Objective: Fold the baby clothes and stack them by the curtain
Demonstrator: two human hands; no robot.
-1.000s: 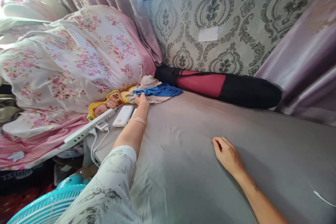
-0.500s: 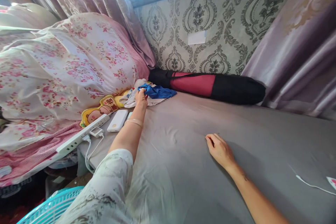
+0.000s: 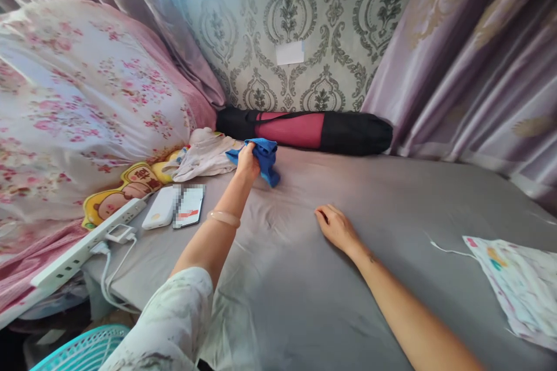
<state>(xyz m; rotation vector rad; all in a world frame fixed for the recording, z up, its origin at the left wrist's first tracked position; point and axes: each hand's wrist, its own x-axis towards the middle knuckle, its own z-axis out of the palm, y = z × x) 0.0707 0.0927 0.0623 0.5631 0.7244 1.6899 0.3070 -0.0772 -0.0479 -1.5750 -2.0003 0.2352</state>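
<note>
A crumpled blue cloth (image 3: 266, 157) is pinched in my left hand (image 3: 248, 163), raised a little over the far part of the grey sheet (image 3: 296, 255). Beside it on the left lies a pale, rumpled cloth (image 3: 206, 156). My right hand (image 3: 337, 226) rests on the sheet near the middle, fingers curled in together with nothing visible in them. At the right edge, a folded white cloth with coloured prints (image 3: 522, 284) lies flat, a white cord (image 3: 452, 251) at its corner.
A black and red long bag (image 3: 300, 129) lies along the wall. To the left are a power strip (image 3: 91, 243) with plugs, a white power bank (image 3: 161, 207), a phone (image 3: 190, 206), a yellow cartoon cushion (image 3: 117, 194) and a turquoise basket (image 3: 82, 349).
The blue cloth has come away from the pale cloth, lifted rightward in my left hand. The view has turned right, showing more of the printed cloth. My right hand stays on the sheet.
</note>
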